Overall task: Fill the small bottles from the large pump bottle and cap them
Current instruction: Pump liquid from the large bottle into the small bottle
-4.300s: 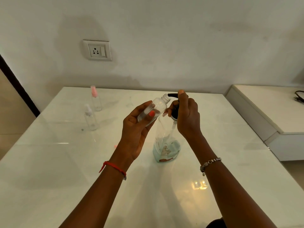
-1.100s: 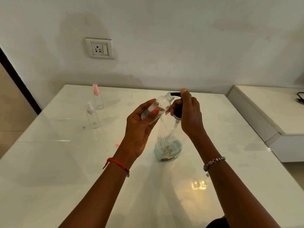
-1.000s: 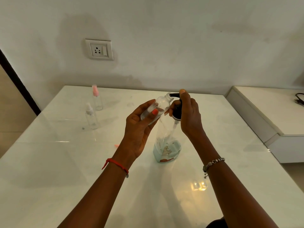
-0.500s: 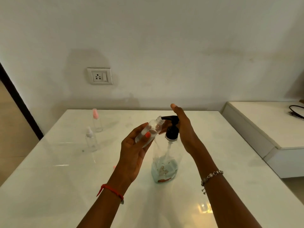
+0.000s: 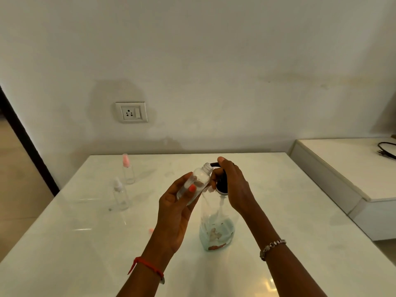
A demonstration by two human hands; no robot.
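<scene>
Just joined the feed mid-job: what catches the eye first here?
At centre, the left hand holds an uncapped small bottle tilted, mouth at the spout of the large pump bottle, whose top the right hand grips. It holds only a little bluish liquid at the bottom. A pink-capped bottle and a white-capped bottle stand on the table's far left.

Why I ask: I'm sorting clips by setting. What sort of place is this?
Likely a room in a home: a glossy white table against a plain painted wall, a white wall socket with switch, and a low white cabinet bearing a black cable.
</scene>
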